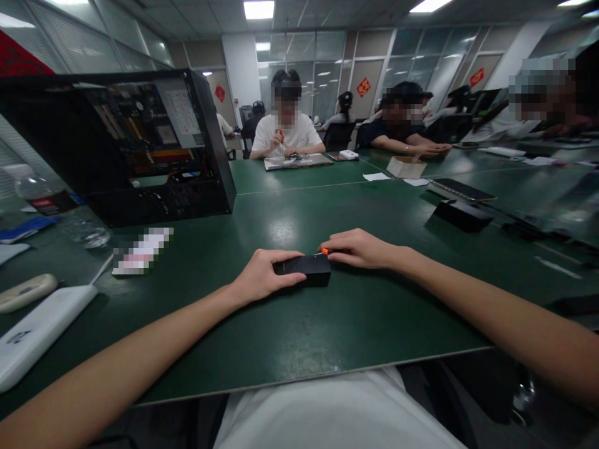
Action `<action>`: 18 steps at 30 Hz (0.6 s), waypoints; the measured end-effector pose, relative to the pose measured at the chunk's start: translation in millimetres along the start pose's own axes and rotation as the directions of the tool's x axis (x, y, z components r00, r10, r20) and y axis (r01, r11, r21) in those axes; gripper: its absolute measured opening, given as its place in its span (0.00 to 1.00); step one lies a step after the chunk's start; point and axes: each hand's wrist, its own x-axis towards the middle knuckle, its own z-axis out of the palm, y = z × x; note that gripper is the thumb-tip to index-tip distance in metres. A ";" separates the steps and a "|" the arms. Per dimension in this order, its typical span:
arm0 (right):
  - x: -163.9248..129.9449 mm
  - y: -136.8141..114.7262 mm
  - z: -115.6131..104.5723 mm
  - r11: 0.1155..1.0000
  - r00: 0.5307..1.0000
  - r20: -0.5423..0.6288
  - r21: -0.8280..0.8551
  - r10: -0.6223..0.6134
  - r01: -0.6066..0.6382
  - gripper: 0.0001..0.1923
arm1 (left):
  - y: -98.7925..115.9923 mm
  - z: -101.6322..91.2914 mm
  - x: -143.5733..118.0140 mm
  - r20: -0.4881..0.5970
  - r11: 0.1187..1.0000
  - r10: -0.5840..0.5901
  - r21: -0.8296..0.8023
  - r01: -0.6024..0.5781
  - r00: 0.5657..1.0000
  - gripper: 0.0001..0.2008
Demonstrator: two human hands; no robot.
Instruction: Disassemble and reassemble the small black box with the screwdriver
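At the far left edge of the dark green table (290, 324), a flat white rectangular plastic device (35, 333) lies near you, with a small cream oval case (25, 292) just beyond it and a clear plastic water bottle with a red label (51, 202) lying on its side farther back. Behind the bottle stands an open black metal computer case (140, 143), its side panel off so the circuit boards inside show; it sits toward the table's far left corner. Your left hand (262, 274) rests around the middle of the table, well in from the near edge, fingers curled over the left end of a small black rectangular box (306, 269) and pressing it flat against the surface. The box lies lengthwise between your two hands. Your right hand (360, 249) comes in from the right, palm down, fingers narrowly closed around a slim tool with an orange tip (330, 251) that sits at the box's far right corner; whether the tip touches the box, you cannot tell. Further right, a black flat wedge-shaped object (461, 215) and a dark slab-like laptop (461, 190) lie well apart from your hands, toward the right edge. Along the far edge, other people sit with their forearms on the table, one in a white shirt (285, 134) holding something orange, and a tan cardboard box (406, 167) stands beside another.
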 end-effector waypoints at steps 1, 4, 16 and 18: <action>-0.9 1.1 -3.1 0.999 1.000 0.004 -0.044 -0.002 0.002 0.21 | 0.4 -0.1 -0.4 -0.002 1.000 -0.005 0.007 0.005 1.000 0.22; -5.7 6.9 -12.8 0.988 0.999 0.030 -0.152 0.024 -0.019 0.21 | 0.9 -0.4 -0.8 -0.030 0.999 -0.035 -0.015 0.034 0.999 0.23; -3.7 10.3 -4.6 0.933 0.964 0.084 -0.285 0.252 -0.219 0.22 | -18.5 -12.8 11.3 -0.232 0.979 -0.192 -0.110 0.170 0.954 0.30; -0.9 2.8 -5.6 0.929 0.968 0.027 -0.289 0.250 -0.232 0.22 | -24.2 -18.1 13.2 -0.190 0.981 -0.193 -0.020 0.192 0.963 0.29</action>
